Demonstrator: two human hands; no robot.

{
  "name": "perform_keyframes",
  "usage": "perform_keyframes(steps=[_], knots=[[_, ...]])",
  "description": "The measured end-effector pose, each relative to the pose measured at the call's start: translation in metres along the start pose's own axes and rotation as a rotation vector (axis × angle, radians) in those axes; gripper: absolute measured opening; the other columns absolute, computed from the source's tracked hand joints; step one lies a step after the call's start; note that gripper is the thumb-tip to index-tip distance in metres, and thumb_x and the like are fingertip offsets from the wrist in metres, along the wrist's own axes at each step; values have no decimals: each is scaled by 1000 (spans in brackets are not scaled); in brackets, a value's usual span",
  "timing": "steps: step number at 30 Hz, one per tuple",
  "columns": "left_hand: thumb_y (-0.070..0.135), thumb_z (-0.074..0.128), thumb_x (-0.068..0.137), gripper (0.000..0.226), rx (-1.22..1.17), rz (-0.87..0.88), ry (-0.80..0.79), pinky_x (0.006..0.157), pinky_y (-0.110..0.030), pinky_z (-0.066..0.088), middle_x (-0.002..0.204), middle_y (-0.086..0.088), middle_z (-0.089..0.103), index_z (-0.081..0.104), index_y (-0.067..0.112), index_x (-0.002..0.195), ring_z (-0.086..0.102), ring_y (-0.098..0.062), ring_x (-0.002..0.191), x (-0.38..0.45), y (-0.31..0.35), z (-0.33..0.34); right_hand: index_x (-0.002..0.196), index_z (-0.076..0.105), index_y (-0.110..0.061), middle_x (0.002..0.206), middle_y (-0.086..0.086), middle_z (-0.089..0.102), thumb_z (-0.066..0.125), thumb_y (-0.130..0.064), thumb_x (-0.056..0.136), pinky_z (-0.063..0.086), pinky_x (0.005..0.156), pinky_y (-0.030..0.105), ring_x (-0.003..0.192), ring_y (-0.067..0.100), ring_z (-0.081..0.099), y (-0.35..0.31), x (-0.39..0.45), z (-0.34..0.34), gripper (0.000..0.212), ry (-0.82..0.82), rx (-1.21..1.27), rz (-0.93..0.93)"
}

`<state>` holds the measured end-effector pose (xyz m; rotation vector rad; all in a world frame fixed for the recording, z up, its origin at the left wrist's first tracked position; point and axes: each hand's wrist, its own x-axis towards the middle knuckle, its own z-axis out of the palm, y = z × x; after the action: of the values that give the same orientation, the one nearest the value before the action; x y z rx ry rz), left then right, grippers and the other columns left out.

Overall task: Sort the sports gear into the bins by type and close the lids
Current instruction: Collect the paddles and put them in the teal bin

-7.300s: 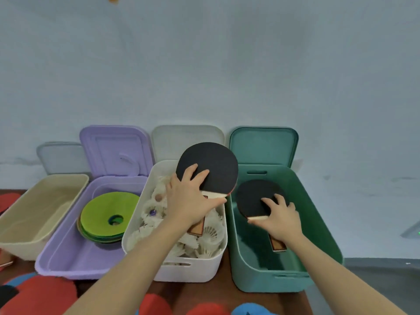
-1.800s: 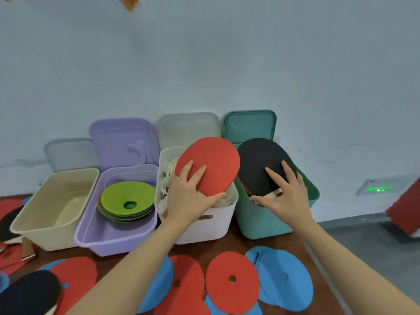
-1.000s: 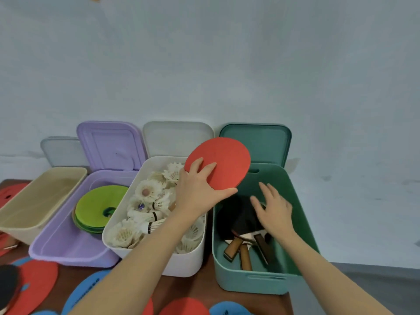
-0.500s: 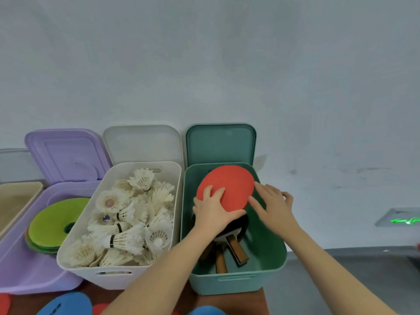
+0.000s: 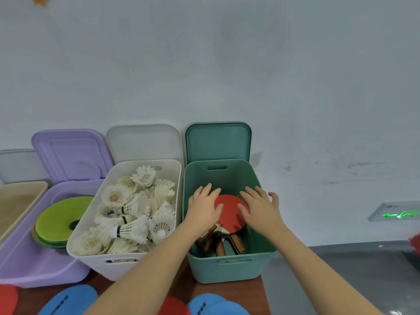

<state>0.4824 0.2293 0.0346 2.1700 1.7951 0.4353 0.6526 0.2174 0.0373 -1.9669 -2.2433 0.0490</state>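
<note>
The green bin [image 5: 229, 267] stands open on top, its lid [image 5: 218, 142] leaning upright against the wall behind, but both hands [image 5: 203, 209] [image 5: 261, 208] and the red paddle [image 5: 231, 212] fill most of its mouth. The white bin [image 5: 118, 262] touches its left wall, heaped with shuttlecocks [image 5: 134, 212]. Discs [image 5: 68, 301] crowd the table's [image 5: 186, 285] near edge.

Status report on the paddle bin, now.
Left hand and right hand flat on red paddle inside green bin. Green lid not yet closed. Nothing in the way.
</note>
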Motion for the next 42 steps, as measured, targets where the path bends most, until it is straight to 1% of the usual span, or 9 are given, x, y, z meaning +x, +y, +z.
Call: perform_keyframes(steps=[4,8,11,19,22,28,32,37,42], knots=[[35,41,97,49,50,90,165,113,-34,14,152,-1,26,34,22,143,18,-20,141,-29,-10,-32,137,42,-27,144,-8,40,35,-39,97,20,104,36,133,16,32,-22,-19,-13,42,132,89,-45],[35,42,96,48,132,125,217,110,-32,19,149,0,34,37,21,141,28,-17,136,-63,-36,-63,133,48,-24,135,-6,51,38,-34,97,30,102,36,123,18,45,-57,-33,-22,39,201,156,-116],[34,42,96,45,176,86,233,107,-34,21,147,1,35,39,22,140,31,-18,135,-89,-65,-85,127,54,-19,125,-1,58,43,-32,95,38,92,37,111,22,54,-90,-38,-18,36,231,151,-155],[41,34,88,52,167,-25,231,104,-34,25,146,-2,39,47,20,134,35,-21,133,-153,-164,-131,119,59,-13,110,4,63,48,-27,93,39,78,37,98,29,57,-209,-58,-1,31,235,215,-250],[44,33,82,57,144,-11,269,96,-38,34,134,-7,52,57,15,124,50,-28,120,-178,-203,-147,115,62,-10,104,7,66,50,-26,90,47,78,41,93,31,61,-257,-66,8,32,256,276,-285],[30,50,91,42,119,-28,247,100,-37,30,139,-6,46,53,15,129,43,-26,126,-229,-292,-178,106,66,-9,96,8,68,43,-31,85,51,69,41,86,34,63,-360,-85,21,38,300,307,-255],[40,40,88,49,44,-87,247,98,-36,31,134,-2,50,54,17,128,45,-25,124,-268,-343,-184,116,62,-8,100,7,66,36,-37,88,50,75,39,90,30,61,-415,-104,46,48,207,399,-316],[25,50,92,37,53,-224,221,94,-34,29,134,0,49,53,18,129,43,-23,122,-308,-397,-172,116,62,-6,104,7,67,48,-27,88,52,75,42,94,28,63,-463,-122,89,37,106,431,-367],[30,47,93,42,94,-397,145,102,-37,27,142,1,41,47,21,134,37,-21,129,-335,-436,-158,116,62,-9,103,7,66,49,-28,87,51,75,41,94,28,62,-494,-124,129,37,-31,481,-422]])
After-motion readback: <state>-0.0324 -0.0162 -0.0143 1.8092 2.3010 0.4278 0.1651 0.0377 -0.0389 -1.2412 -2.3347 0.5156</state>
